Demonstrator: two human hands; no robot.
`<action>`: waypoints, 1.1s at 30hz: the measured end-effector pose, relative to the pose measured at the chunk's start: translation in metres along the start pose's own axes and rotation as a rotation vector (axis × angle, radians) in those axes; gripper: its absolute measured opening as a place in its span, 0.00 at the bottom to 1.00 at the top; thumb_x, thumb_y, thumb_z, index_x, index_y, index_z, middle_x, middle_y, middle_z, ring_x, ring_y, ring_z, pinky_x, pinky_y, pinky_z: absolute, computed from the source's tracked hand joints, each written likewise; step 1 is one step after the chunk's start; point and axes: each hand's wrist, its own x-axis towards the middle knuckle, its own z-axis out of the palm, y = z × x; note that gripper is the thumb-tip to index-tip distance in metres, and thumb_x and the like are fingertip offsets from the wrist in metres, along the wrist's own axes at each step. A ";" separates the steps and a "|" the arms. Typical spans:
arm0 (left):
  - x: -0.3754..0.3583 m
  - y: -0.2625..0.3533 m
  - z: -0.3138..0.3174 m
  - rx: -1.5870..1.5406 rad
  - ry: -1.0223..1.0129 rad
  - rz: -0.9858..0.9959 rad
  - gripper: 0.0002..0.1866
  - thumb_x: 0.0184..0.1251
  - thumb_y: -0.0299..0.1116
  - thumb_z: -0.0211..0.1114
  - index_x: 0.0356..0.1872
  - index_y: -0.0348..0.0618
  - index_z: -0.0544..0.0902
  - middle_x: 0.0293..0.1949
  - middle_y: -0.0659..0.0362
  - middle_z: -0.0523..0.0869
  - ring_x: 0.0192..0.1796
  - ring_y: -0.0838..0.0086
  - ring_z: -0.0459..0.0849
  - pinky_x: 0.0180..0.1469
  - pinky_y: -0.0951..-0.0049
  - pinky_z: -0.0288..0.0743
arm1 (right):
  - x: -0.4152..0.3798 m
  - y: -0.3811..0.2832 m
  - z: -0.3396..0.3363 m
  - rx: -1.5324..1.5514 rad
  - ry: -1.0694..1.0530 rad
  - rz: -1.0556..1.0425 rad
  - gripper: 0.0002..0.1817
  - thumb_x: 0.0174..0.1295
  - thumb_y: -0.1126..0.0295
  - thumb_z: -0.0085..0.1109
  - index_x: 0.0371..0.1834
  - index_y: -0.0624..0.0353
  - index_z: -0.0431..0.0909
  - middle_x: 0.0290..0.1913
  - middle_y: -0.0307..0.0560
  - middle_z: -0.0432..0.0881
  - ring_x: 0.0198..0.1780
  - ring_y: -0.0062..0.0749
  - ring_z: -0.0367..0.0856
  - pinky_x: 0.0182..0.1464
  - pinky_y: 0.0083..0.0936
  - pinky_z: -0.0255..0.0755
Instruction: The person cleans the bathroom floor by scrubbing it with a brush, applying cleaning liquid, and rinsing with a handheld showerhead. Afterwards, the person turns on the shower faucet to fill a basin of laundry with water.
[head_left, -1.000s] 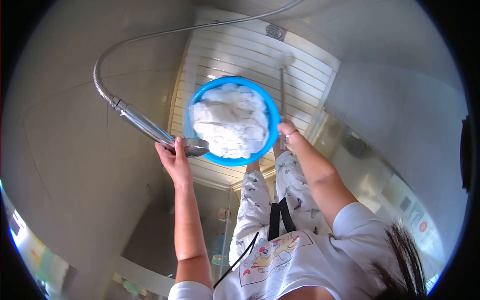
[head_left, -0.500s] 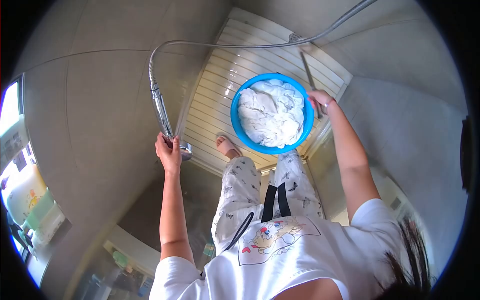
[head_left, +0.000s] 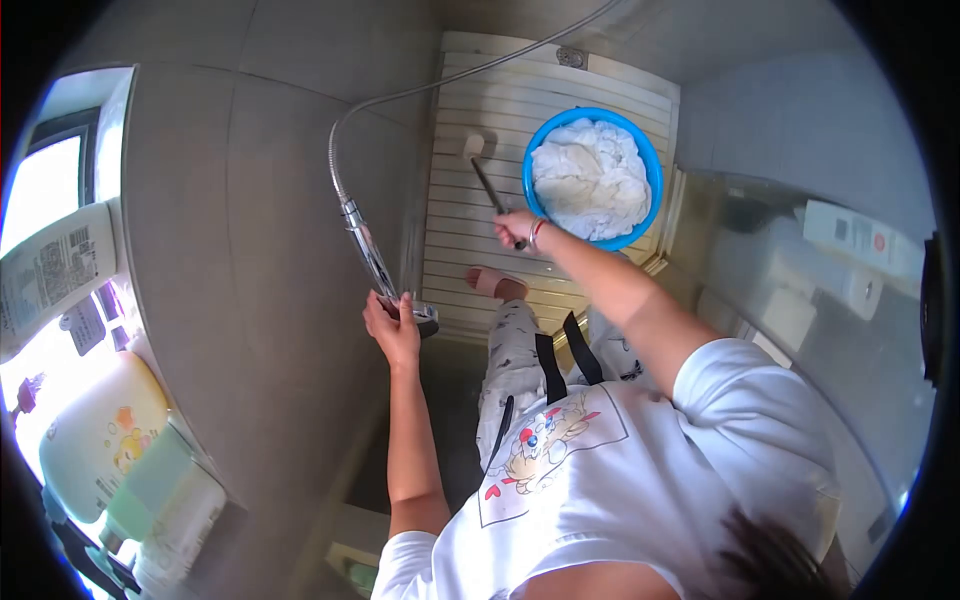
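Note:
My left hand [head_left: 395, 328] is wrapped around the lower end of a chrome shower head [head_left: 368, 250], close to the grey wall, with its metal hose running up from the other end. In my right hand [head_left: 517, 230] is the dark handle of a long-handled brush [head_left: 487, 185]. Its pale head points away from me, over the slatted floor. Just right of that hand stands a blue basin [head_left: 655, 185], filled with bunched white cloth [head_left: 590, 180]. My right wrist overlaps the basin's near left rim in this view.
A cream slatted floor [head_left: 460, 215] lies under the basin, with a drain cover [head_left: 571, 57] at its far edge. My slippered foot [head_left: 497, 283] is near the basin. Bottles and containers [head_left: 105, 430] line the window ledge at left; a white bottle [head_left: 862, 235] is at right.
My right hand has carried the brush from the basin's right side to its left. The view has turned, so the basin appears farther right. My left hand keeps hold of the shower head.

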 end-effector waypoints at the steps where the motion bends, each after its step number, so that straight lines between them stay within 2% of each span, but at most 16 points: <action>1: 0.002 -0.006 -0.007 -0.010 -0.001 0.023 0.23 0.50 0.36 0.60 0.44 0.34 0.64 0.30 0.57 0.66 0.31 0.74 0.65 0.35 0.76 0.62 | -0.003 0.016 0.017 -0.188 -0.049 -0.023 0.10 0.56 0.65 0.43 0.30 0.62 0.63 0.16 0.42 0.67 0.13 0.22 0.63 0.13 0.20 0.61; 3: 0.003 -0.013 -0.019 -0.018 -0.017 0.061 0.23 0.50 0.36 0.59 0.45 0.35 0.64 0.30 0.56 0.66 0.31 0.73 0.65 0.36 0.75 0.61 | -0.022 0.050 0.057 0.126 0.109 0.088 0.10 0.58 0.61 0.38 0.30 0.55 0.63 0.16 0.42 0.68 0.10 0.23 0.63 0.11 0.19 0.57; 4: 0.004 -0.018 -0.024 -0.042 -0.016 0.059 0.23 0.50 0.35 0.59 0.45 0.35 0.64 0.30 0.57 0.66 0.31 0.74 0.65 0.36 0.76 0.61 | -0.014 0.072 0.061 0.204 0.017 0.116 0.08 0.59 0.61 0.36 0.33 0.52 0.62 0.16 0.42 0.67 0.09 0.25 0.62 0.08 0.20 0.55; 6: 0.010 -0.023 -0.027 -0.097 0.000 0.053 0.22 0.50 0.35 0.59 0.45 0.35 0.65 0.31 0.57 0.66 0.30 0.75 0.65 0.35 0.76 0.62 | 0.012 0.101 0.069 0.032 0.160 0.094 0.08 0.59 0.61 0.34 0.33 0.52 0.61 0.15 0.40 0.64 0.08 0.24 0.60 0.06 0.20 0.53; 9: 0.017 -0.021 -0.025 -0.238 -0.029 -0.035 0.20 0.49 0.35 0.59 0.42 0.36 0.66 0.27 0.56 0.67 0.29 0.70 0.65 0.35 0.72 0.61 | 0.079 0.137 0.058 -0.423 0.208 -0.044 0.09 0.59 0.61 0.34 0.35 0.52 0.62 0.13 0.39 0.60 0.09 0.23 0.58 0.07 0.18 0.53; 12: 0.027 -0.028 -0.017 -0.188 -0.078 -0.022 0.17 0.51 0.33 0.58 0.40 0.36 0.67 0.29 0.61 0.67 0.28 0.79 0.63 0.32 0.79 0.62 | 0.040 0.099 0.101 -0.239 0.305 -0.041 0.13 0.58 0.61 0.34 0.42 0.51 0.63 0.13 0.39 0.58 0.10 0.23 0.59 0.07 0.19 0.53; 13: 0.032 -0.020 -0.014 -0.205 -0.055 -0.001 0.14 0.51 0.33 0.58 0.36 0.37 0.67 0.26 0.63 0.67 0.27 0.80 0.63 0.32 0.80 0.62 | 0.053 0.101 0.110 -0.114 0.314 0.007 0.14 0.57 0.60 0.35 0.44 0.51 0.63 0.15 0.41 0.62 0.12 0.26 0.62 0.09 0.22 0.56; 15: 0.043 -0.026 -0.005 -0.278 -0.121 -0.058 0.13 0.52 0.32 0.57 0.34 0.37 0.67 0.25 0.64 0.67 0.26 0.81 0.63 0.31 0.81 0.62 | 0.083 0.108 0.120 0.124 0.333 0.109 0.17 0.57 0.60 0.36 0.48 0.50 0.62 0.18 0.45 0.68 0.15 0.31 0.68 0.14 0.28 0.63; 17: 0.055 -0.028 0.006 -0.305 -0.156 -0.101 0.12 0.53 0.32 0.57 0.33 0.38 0.66 0.24 0.65 0.67 0.26 0.82 0.64 0.31 0.82 0.62 | 0.167 0.167 0.108 -0.118 0.532 -0.192 0.19 0.56 0.60 0.37 0.52 0.48 0.59 0.26 0.48 0.72 0.23 0.38 0.72 0.25 0.32 0.66; 19: 0.076 -0.012 0.005 -0.288 -0.184 -0.108 0.12 0.53 0.32 0.57 0.33 0.37 0.65 0.24 0.65 0.67 0.26 0.82 0.64 0.32 0.82 0.62 | 0.186 0.179 0.116 -0.336 0.619 -0.300 0.21 0.55 0.61 0.38 0.54 0.44 0.55 0.32 0.53 0.74 0.29 0.44 0.73 0.32 0.35 0.68; 21: 0.091 -0.003 0.012 -0.328 -0.232 -0.164 0.13 0.53 0.33 0.57 0.33 0.38 0.65 0.26 0.64 0.68 0.28 0.82 0.64 0.34 0.83 0.61 | 0.155 0.153 0.123 -0.524 0.641 -0.231 0.24 0.54 0.63 0.38 0.57 0.39 0.50 0.35 0.59 0.73 0.35 0.51 0.73 0.37 0.38 0.67; 24: 0.105 -0.007 0.024 -0.250 -0.266 -0.207 0.15 0.52 0.33 0.57 0.36 0.35 0.65 0.29 0.59 0.67 0.31 0.77 0.66 0.37 0.79 0.62 | 0.160 0.127 0.129 -0.428 0.540 -0.045 0.22 0.56 0.60 0.36 0.55 0.46 0.55 0.39 0.57 0.72 0.40 0.47 0.70 0.44 0.33 0.61; 27: 0.125 -0.010 0.043 -0.355 -0.286 -0.284 0.18 0.52 0.34 0.57 0.39 0.35 0.63 0.32 0.59 0.67 0.34 0.77 0.67 0.39 0.79 0.62 | 0.184 0.088 0.157 -0.341 0.592 -0.006 0.21 0.56 0.60 0.37 0.54 0.47 0.56 0.38 0.57 0.72 0.40 0.50 0.70 0.42 0.36 0.62; 29: 0.129 -0.008 0.045 -0.404 -0.291 -0.338 0.19 0.53 0.34 0.57 0.40 0.35 0.62 0.33 0.59 0.68 0.35 0.77 0.67 0.40 0.79 0.62 | 0.182 0.077 0.168 -0.305 0.610 0.046 0.23 0.55 0.62 0.39 0.56 0.39 0.51 0.33 0.59 0.73 0.36 0.53 0.71 0.38 0.40 0.63; 31: 0.147 -0.003 0.047 -0.450 -0.298 -0.358 0.19 0.53 0.33 0.57 0.41 0.34 0.61 0.34 0.59 0.68 0.35 0.78 0.67 0.41 0.80 0.62 | 0.190 0.088 0.165 -0.323 0.627 0.024 0.23 0.55 0.62 0.39 0.56 0.38 0.51 0.30 0.61 0.73 0.34 0.54 0.72 0.36 0.42 0.64; 33: 0.156 -0.001 0.050 -0.410 -0.305 -0.295 0.19 0.53 0.31 0.56 0.41 0.35 0.60 0.34 0.59 0.68 0.35 0.78 0.68 0.40 0.80 0.62 | 0.190 0.124 0.134 -0.404 0.642 -0.057 0.20 0.55 0.62 0.39 0.53 0.46 0.55 0.29 0.61 0.73 0.34 0.54 0.71 0.36 0.42 0.64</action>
